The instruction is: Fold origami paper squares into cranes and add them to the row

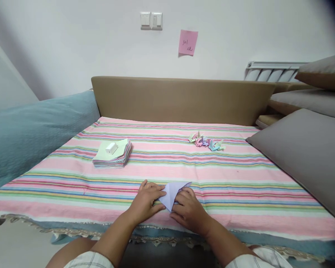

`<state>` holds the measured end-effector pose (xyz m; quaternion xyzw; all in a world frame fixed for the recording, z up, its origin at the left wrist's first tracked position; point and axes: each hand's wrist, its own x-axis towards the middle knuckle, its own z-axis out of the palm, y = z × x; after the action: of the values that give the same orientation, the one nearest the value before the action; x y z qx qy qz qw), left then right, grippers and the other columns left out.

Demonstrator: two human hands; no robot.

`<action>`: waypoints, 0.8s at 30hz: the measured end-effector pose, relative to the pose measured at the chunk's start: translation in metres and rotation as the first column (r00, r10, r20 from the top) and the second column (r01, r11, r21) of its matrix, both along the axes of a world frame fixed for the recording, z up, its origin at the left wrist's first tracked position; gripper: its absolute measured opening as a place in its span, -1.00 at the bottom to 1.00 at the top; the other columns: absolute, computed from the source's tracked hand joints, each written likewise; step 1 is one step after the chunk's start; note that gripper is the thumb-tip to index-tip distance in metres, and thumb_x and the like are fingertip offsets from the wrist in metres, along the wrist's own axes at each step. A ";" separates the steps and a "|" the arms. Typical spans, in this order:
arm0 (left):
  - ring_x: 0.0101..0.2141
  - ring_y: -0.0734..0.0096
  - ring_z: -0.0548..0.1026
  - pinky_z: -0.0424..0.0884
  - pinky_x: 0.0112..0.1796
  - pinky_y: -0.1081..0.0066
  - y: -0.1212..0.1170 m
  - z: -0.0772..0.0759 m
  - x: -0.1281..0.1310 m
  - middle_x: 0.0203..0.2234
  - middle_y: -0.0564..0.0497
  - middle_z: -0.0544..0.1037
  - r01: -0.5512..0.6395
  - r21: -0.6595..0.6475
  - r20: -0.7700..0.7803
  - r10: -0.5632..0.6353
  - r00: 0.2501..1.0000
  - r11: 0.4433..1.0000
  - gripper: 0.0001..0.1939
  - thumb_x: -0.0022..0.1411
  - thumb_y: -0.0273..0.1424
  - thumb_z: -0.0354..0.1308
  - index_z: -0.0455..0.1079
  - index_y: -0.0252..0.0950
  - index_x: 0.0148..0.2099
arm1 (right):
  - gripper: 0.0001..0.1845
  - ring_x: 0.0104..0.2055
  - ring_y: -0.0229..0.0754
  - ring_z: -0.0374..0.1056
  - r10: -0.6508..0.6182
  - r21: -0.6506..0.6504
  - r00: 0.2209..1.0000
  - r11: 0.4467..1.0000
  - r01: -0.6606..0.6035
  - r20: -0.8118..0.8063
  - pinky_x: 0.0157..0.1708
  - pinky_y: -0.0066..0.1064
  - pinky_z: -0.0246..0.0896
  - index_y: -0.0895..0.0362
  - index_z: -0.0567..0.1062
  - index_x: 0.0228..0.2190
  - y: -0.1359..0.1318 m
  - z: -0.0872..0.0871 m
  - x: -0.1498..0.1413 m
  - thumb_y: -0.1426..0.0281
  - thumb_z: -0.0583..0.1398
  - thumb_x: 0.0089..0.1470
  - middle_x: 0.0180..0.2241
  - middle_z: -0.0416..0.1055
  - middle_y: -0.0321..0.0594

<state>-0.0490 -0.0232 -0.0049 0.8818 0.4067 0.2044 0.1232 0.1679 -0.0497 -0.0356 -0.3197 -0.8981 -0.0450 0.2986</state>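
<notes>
A partly folded sheet of lavender origami paper [169, 193] lies between my hands near the front of the striped cloth, one flap lifted toward the right. My left hand [149, 199] grips its left edge with thumb and fingers. On the other side, my right hand [188, 208] has its fingers bent at the raised flap, partly tucked under it. Farther back on the right sits a cluster of several small folded paper cranes [206, 142] in mixed colours. A stack of coloured paper sheets [113, 156] stands at the left, with a small white block [111, 148] on top.
The striped cloth [167, 167] covers the sofa seat. Behind it rises a tan backrest [181, 100]. A blue covered armrest [44, 130] borders the left, and grey cushions [304, 149] pile up on the right. A pink note [188, 42] hangs on the wall beside light switches [151, 21].
</notes>
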 end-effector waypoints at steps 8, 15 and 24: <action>-0.06 0.18 0.38 0.06 0.07 -0.06 0.000 -0.008 0.002 -0.03 -0.07 0.48 -0.015 0.094 0.019 0.013 1.000 0.995 -0.68 0.11 -0.28 0.17 0.41 -0.12 -0.04 | -0.81 -0.32 -0.22 0.14 -0.112 0.069 0.992 0.991 0.117 -0.065 -0.12 -0.21 -0.09 0.10 0.44 -0.50 0.003 -0.002 -0.005 0.30 0.15 0.09 -0.44 0.34 -0.28; -0.06 0.17 0.38 0.06 0.08 -0.07 -0.001 -0.007 0.003 -0.04 -0.06 0.49 -0.017 0.083 0.027 0.015 1.000 0.996 -0.67 0.12 -0.28 0.16 0.39 -0.13 -0.02 | -0.82 -0.32 -0.23 0.16 -0.137 0.006 0.987 0.990 0.137 -0.083 -0.10 -0.22 -0.09 0.09 0.46 -0.46 0.003 -0.002 -0.006 0.31 0.13 0.12 -0.42 0.38 -0.28; -0.07 0.18 0.41 0.06 0.08 -0.04 -0.002 -0.008 0.003 -0.12 -0.08 0.53 -0.044 0.083 0.061 0.039 0.997 0.996 -0.74 0.08 -0.28 0.19 0.43 -0.18 -0.14 | -0.85 -0.32 -0.21 0.18 -0.084 -0.060 0.984 0.995 0.076 -0.157 -0.11 -0.20 -0.04 0.10 0.44 -0.42 0.000 0.002 -0.005 0.31 0.12 0.10 -0.42 0.37 -0.28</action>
<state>-0.0460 -0.0248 -0.0133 0.8711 0.4121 0.2502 0.0935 0.1633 -0.0497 -0.0333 -0.3661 -0.8587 -0.0070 0.3587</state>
